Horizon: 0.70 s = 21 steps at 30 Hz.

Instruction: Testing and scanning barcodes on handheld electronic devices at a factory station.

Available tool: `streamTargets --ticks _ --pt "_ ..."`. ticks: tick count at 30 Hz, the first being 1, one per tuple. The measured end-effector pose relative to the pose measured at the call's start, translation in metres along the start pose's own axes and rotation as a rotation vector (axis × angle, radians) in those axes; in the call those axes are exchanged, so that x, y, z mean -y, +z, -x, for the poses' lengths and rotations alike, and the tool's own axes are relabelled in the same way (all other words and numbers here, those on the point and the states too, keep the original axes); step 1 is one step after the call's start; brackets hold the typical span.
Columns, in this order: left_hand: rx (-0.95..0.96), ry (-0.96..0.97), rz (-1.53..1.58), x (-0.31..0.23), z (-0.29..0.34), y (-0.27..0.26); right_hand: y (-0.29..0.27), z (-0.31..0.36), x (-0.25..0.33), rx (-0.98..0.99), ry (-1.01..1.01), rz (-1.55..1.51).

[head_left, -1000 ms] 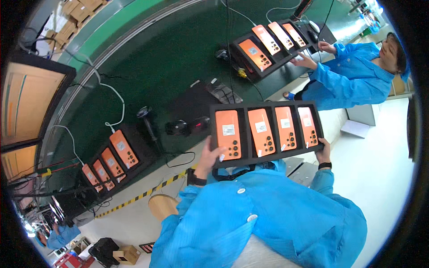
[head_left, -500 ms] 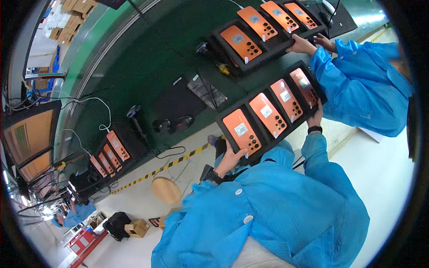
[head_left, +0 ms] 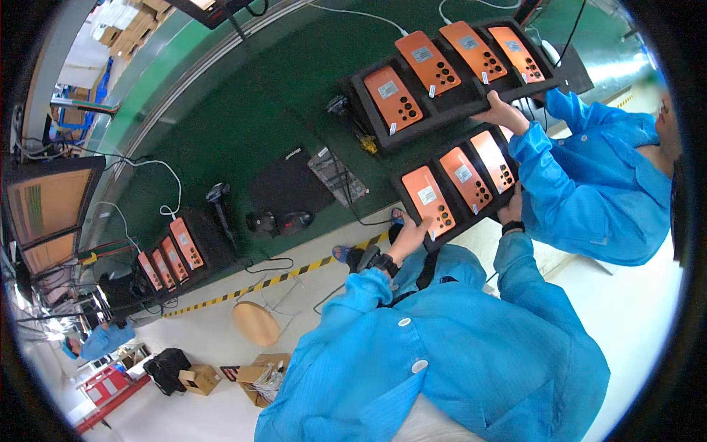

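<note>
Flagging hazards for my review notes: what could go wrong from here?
The black tray, held by the left hand and right hand, could tip, letting its orange phones slide. A co-worker's sleeve overlaps its right end in this view; an arm movement might knock it. White cables run to phones on the farther tray; moving that tray might tug them.

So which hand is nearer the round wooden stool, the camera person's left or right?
Left. The left hand holds the tray by its left end, the stool lower and further left; the right hand is at the tray's right, farther away.
</note>
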<state>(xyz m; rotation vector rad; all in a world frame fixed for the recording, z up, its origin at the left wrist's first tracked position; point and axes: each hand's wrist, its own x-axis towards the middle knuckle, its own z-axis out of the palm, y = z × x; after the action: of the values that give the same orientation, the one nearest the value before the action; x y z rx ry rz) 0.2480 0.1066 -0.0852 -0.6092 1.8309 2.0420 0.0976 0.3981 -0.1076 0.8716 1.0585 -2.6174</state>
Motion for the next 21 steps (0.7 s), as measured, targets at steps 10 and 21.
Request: streamTargets --ticks 10,21 --pt "-0.203 -0.016 -0.151 -0.030 -0.016 -0.037 0.026 -0.036 -0.034 0.052 0.169 0.000" --pt "-0.337 0.146 -0.174 0.031 0.028 -0.093 0.058 0.052 -0.091 -0.050 0.661 0.304"
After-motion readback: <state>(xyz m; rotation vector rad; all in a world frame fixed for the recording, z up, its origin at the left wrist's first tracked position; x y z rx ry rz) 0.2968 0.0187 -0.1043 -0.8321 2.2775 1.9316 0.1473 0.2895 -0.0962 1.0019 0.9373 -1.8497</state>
